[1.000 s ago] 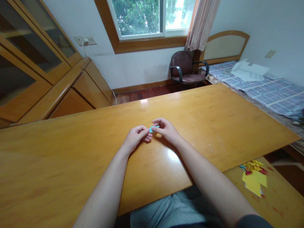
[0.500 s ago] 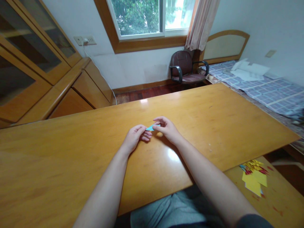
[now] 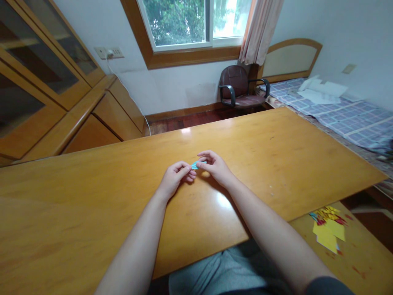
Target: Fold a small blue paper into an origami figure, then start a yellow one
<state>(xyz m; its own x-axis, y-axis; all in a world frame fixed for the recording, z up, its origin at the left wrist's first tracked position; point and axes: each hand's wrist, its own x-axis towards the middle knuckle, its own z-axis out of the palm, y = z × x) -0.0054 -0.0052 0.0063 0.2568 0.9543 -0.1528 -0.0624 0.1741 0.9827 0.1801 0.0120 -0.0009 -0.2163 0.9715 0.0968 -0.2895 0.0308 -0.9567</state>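
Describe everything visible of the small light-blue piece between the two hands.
The light-blue piece is small and narrow, and looks like folded paper with lines along it. The left hand pinches one end, the right hand the other, over the wooden table. It is partly covered, so its full shape is unclear.

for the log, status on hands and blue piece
Left hand, right hand: both holding blue piece. Piece between them, over table. Yellow sheets aside, lower right.

Over the desk (image 3: 92,213), a paper piece (image 3: 194,166) sits between the person's left hand (image 3: 174,177) and right hand (image 3: 216,169). Beyond the desk stands a chair (image 3: 236,84); a cabinet (image 3: 106,112) off left, a bed (image 3: 353,119) off right.
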